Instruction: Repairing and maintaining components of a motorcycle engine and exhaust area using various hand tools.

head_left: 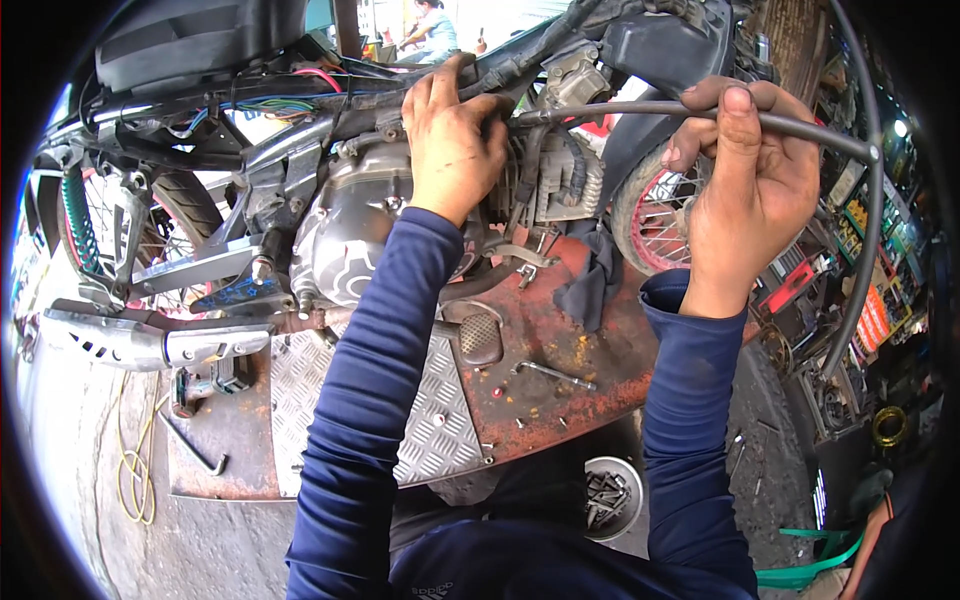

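Observation:
A motorcycle with a bare engine (345, 225) stands in front of me, its bodywork partly off. My left hand (445, 140) rests over the top of the engine, fingers curled down by the frame; what the fingertips grip is hidden. Between the thumb and fingers of my right hand (755, 170) is the shaft of a long black T-handle wrench (640, 108). The wrench lies nearly level, its far end reaching the engine beside my left thumb. Its long crossbar (868, 250) stands to the right of my hand.
A rusty red lift platform (560, 395) with a tread plate (440, 400) lies below, carrying an angled wrench (553, 376), small bolts and a dark cloth (592, 280). A white bowl (630, 485) of metal pieces is near my legs. Cluttered parts shelves line the right; another person (432, 35) is beyond.

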`<state>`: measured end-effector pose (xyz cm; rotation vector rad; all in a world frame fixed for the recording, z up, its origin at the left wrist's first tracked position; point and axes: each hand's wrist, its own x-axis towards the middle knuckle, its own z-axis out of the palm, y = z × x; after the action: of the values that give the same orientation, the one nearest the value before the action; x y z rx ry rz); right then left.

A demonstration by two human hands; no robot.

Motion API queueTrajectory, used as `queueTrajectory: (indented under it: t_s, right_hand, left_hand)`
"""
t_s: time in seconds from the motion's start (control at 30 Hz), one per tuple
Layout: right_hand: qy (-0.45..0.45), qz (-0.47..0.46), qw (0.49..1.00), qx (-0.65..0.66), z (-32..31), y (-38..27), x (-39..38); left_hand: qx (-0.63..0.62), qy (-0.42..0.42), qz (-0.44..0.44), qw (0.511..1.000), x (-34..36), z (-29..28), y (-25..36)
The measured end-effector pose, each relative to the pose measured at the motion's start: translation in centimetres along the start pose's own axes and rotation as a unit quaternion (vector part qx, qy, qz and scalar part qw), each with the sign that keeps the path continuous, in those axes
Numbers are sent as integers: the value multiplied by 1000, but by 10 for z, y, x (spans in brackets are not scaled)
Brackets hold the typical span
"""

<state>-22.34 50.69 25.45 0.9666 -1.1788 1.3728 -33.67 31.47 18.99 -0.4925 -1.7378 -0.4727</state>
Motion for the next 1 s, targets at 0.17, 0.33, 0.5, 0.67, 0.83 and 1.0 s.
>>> queueTrajectory:
  t_s: [0.17, 0.33, 0.5, 0.67, 0.83, 1.0]
  right_hand:
    - [1, -6, 1000, -8, -2, 0, -1]
    - [10, 9, 1000, -1, 0, -1, -6]
    - [6, -20, 1000, 19, -7, 0, -5]
    - [-34, -51, 998, -3, -3, 2, -5]
    - [-39, -22, 992, -122, 23, 7, -18]
    - [-124, -19, 974, -189, -36, 45, 17]
  left_hand:
    - [-16, 25, -23, 999, 1, 2, -2]
    - [9, -1, 13, 1000, 0, -1, -2]
    - [-40, 19, -27, 999, 0, 5, 3]
    - [-23, 41, -40, 998, 3, 5, 6]
    - [-17, 40, -79, 996, -13, -1, -9]
    - [-36, 49, -118, 991, 3, 48, 13]
